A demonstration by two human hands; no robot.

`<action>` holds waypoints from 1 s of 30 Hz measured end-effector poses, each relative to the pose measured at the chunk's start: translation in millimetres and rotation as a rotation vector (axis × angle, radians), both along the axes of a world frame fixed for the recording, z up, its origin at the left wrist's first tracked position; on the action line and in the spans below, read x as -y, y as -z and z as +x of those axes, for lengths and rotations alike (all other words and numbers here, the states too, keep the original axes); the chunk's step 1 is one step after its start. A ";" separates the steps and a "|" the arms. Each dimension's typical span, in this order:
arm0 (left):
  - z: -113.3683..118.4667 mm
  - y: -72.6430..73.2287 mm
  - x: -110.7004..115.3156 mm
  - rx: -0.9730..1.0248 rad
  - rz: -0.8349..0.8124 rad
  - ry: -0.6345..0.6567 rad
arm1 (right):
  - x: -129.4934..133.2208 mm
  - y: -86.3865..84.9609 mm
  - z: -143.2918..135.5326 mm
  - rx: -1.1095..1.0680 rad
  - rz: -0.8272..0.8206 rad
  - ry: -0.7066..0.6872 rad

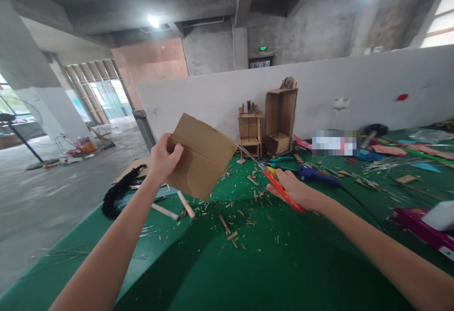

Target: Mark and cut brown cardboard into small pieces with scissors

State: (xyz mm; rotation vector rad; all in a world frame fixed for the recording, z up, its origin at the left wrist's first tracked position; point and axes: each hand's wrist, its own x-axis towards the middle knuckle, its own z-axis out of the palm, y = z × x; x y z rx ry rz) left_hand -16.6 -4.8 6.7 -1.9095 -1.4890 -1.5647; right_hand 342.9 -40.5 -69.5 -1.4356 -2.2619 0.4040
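My left hand pinches the left edge of a brown cardboard piece, held up tilted above the table. A crease runs across the cardboard. In my right hand is a pair of scissors with red handles, fingers wrapped around the grips. The blade tips meet the cardboard's upper right corner; whether they are parted there I cannot tell. Below lie cardboard scraps and small shavings, scattered over the green tabletop.
Two cardboard structures stand at the back by a white partition. A blue glue gun with a cord lies to the right, near a magenta device. Pale rolls and a black fuzzy strip lie left.
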 end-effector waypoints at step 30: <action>12.2 3.1 5.2 -0.065 0.024 0.058 | -7.1 2.8 7.0 -0.016 0.047 -0.049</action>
